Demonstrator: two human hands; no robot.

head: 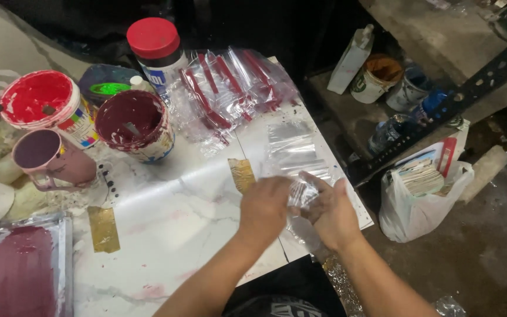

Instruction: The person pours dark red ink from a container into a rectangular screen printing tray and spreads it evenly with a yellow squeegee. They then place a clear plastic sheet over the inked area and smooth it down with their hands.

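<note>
White table (171,217): both hands' fingers (318,183) pinch a clear plastic bag (301,194).

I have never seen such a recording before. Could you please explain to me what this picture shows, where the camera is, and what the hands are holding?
There is no machine here. A person wears a camera on the head, so the single picture looks down at that person's own two bare hands.

The left hand and the right hand meet over the edge of a white table. Together they hold a small clear plastic bag; the fingers are closed around it.

Farther back on the table lies a heap of clear bags with red strips. To the left stand open paint tubs: a red one, a dark red one and a purple cup, plus a jar with a red lid.

On the floor to the right is a white plastic bag with packs inside.
</note>
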